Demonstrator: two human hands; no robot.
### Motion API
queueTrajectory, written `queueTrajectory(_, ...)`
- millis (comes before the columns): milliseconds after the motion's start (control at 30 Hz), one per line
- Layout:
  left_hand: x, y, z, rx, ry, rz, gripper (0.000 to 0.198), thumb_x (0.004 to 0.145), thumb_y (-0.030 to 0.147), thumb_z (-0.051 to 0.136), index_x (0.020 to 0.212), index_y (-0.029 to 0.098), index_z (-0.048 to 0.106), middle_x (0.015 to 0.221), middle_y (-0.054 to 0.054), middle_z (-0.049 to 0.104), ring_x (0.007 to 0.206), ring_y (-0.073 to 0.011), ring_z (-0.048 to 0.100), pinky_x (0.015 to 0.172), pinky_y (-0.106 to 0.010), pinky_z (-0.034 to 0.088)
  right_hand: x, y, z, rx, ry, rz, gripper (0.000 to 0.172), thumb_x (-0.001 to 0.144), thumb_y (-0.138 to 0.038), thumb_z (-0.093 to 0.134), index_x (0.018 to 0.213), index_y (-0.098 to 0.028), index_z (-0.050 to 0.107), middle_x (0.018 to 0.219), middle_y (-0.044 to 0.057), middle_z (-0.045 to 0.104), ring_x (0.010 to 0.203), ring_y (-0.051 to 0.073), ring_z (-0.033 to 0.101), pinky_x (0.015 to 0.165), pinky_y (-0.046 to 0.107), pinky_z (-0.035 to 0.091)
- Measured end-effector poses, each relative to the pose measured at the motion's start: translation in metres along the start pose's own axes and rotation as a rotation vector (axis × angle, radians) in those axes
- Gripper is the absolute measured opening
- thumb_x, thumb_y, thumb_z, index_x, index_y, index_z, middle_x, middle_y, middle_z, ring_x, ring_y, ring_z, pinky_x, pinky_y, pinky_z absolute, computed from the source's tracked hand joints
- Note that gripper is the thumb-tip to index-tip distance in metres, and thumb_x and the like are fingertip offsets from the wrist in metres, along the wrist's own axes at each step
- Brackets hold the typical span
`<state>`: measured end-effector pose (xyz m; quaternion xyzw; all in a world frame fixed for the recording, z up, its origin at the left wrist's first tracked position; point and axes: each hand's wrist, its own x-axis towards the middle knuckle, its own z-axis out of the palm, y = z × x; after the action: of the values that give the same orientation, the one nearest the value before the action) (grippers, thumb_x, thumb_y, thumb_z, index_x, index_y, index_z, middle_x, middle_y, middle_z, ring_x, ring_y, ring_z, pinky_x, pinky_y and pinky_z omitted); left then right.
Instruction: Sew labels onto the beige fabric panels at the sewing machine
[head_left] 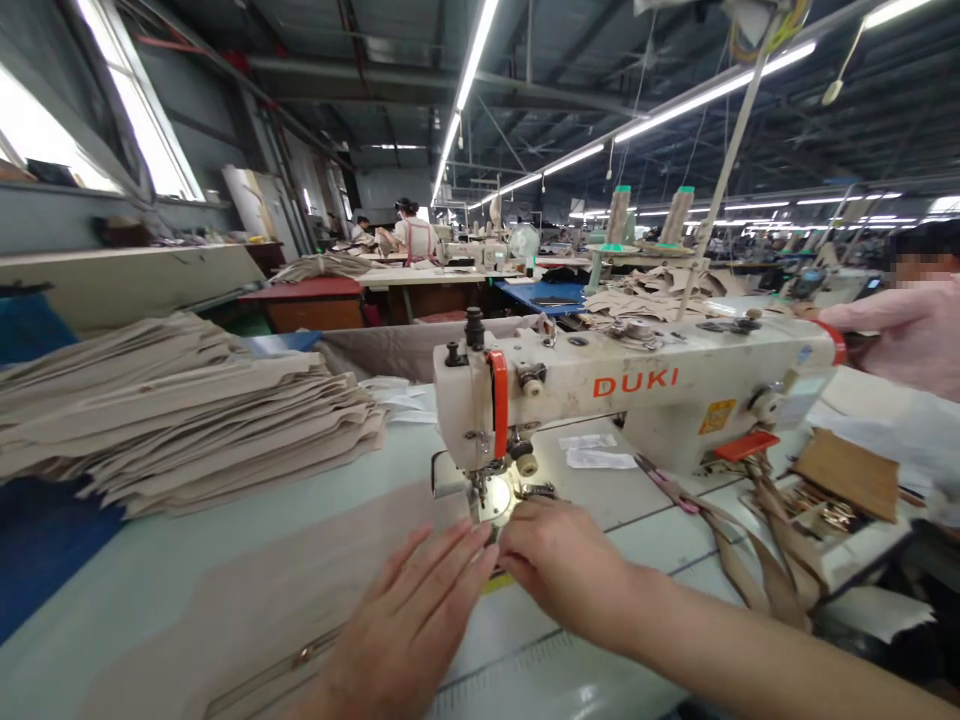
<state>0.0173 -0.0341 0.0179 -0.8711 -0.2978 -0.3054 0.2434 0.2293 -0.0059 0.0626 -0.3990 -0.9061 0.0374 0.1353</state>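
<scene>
A white sewing machine (645, 375) with orange trim stands in front of me, its lamp lighting the needle area. A beige fabric panel (277, 580) lies flat on the table, its edge reaching the presser foot. A zipper (300, 655) with a small metal pull is set into the panel. My left hand (424, 610) rests flat on the fabric, fingers stretched toward the needle. Close beside its fingertips, my right hand (559, 560) is closed, with fingers curled just in front of the needle plate. What its fingertips grip is hidden.
A tall stack of beige fabric pieces (225, 410) sits at the left. On the right lie scissors (667, 485), beige straps (757, 540) and a tray of metal parts (825, 510). A person in a pink top (907, 330) works at the right; others sit farther back.
</scene>
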Motion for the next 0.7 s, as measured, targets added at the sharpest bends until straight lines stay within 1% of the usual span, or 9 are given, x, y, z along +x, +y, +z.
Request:
queueTrajectory(67, -0.005, -0.001, 0.006, -0.001, 0.011, -0.032, 0.039, 0.095, 0.009, 0.04, 0.132, 0.015, 0.053, 0.114, -0.008, 0.071, 0.108, -0.018, 0.065, 0.108, -0.033, 0.039, 0.017, -0.01, 0.01, 0.04, -0.007, -0.013, 0.012, 0.089, -0.02, 0.062, 0.08, -0.016, 0.07, 0.084, 0.006, 0.071, 0.079, 0.019, 0.066, 0.067, 0.026, 0.044)
queueTrajectory(167, -0.013, -0.009, 0.009, -0.008, 0.027, -0.103, 0.035, 0.096, 0.011, 0.037, 0.123, 0.017, 0.059, 0.097, -0.007, 0.074, 0.089, -0.0168, 0.069, 0.09, -0.028, 0.052, 0.031, -0.01, 0.021, 0.16, 0.034, -0.03, 0.01, 0.089, -0.02, 0.064, 0.081, -0.017, 0.07, 0.084, 0.004, 0.072, 0.079, 0.017, 0.065, 0.067, 0.024, 0.044)
queueTrajectory(233, -0.016, -0.016, 0.006, -0.033, 0.032, -0.149, 0.033, 0.096, 0.012, 0.036, 0.112, 0.019, 0.064, 0.09, -0.006, 0.073, 0.083, -0.0168, 0.068, 0.083, -0.028, 0.055, 0.03, -0.003, 0.027, 0.223, 0.099, -0.047, 0.009, 0.089, -0.018, 0.063, 0.083, -0.019, 0.07, 0.084, 0.002, 0.07, 0.081, 0.016, 0.064, 0.07, 0.023, 0.045)
queueTrajectory(333, -0.015, -0.025, 0.001, -0.041, 0.034, -0.279, 0.03, 0.097, 0.016, 0.038, 0.099, 0.018, 0.068, 0.087, -0.006, 0.071, 0.08, -0.0179, 0.067, 0.079, -0.029, 0.056, 0.02, 0.009, 0.031, 0.242, 0.2, -0.068, 0.012, 0.091, -0.015, 0.058, 0.088, -0.019, 0.069, 0.086, 0.004, 0.068, 0.086, 0.017, 0.063, 0.076, 0.025, 0.046)
queueTrajectory(400, -0.012, -0.03, 0.0, -0.048, -0.001, -0.33, 0.03, 0.096, 0.016, 0.038, 0.095, 0.018, 0.068, 0.087, -0.006, 0.071, 0.081, -0.0187, 0.067, 0.078, -0.03, 0.055, 0.013, 0.014, 0.034, 0.236, 0.21, -0.132, 0.013, 0.093, -0.016, 0.055, 0.093, -0.019, 0.068, 0.093, 0.006, 0.069, 0.091, 0.019, 0.062, 0.082, 0.028, 0.047)
queueTrajectory(467, -0.01, -0.034, 0.002, -0.072, -0.08, -0.306, 0.031, 0.094, 0.013, 0.038, 0.091, 0.019, 0.068, 0.084, -0.005, 0.069, 0.08, -0.0187, 0.065, 0.078, -0.031, 0.054, 0.007, 0.015, 0.036, 0.23, 0.167, -0.256, 0.013, 0.094, -0.018, 0.054, 0.097, -0.019, 0.067, 0.1, 0.007, 0.069, 0.096, 0.02, 0.061, 0.09, 0.03, 0.047)
queueTrajectory(533, -0.009, -0.037, 0.006, -0.086, -0.19, -0.255, 0.032, 0.091, 0.007, 0.039, 0.087, 0.02, 0.068, 0.081, -0.004, 0.068, 0.078, -0.0187, 0.064, 0.077, -0.032, 0.054, 0.002, 0.013, 0.039, 0.222, 0.117, -0.366, 0.014, 0.094, -0.02, 0.053, 0.099, -0.018, 0.066, 0.106, 0.008, 0.068, 0.101, 0.02, 0.06, 0.096, 0.031, 0.045)
queueTrajectory(600, -0.007, -0.04, 0.009, -0.084, -0.309, -0.212, 0.032, 0.087, 0.002, 0.041, 0.086, 0.02, 0.067, 0.08, -0.003, 0.068, 0.076, -0.019, 0.063, 0.076, -0.032, 0.054, 0.0, 0.009, 0.041, 0.21, 0.09, -0.404, 0.016, 0.095, -0.02, 0.051, 0.1, -0.017, 0.066, 0.108, 0.008, 0.068, 0.102, 0.019, 0.06, 0.099, 0.031, 0.044)
queueTrajectory(700, -0.005, -0.043, 0.011, -0.08, -0.451, -0.159, 0.033, 0.085, -0.001, 0.042, 0.088, 0.02, 0.067, 0.085, -0.003, 0.069, 0.079, -0.0198, 0.064, 0.076, -0.033, 0.054, -0.003, 0.006, 0.044, 0.192, 0.094, -0.391, 0.019, 0.097, -0.019, 0.048, 0.099, -0.016, 0.067, 0.105, 0.008, 0.069, 0.101, 0.019, 0.061, 0.099, 0.032, 0.045)
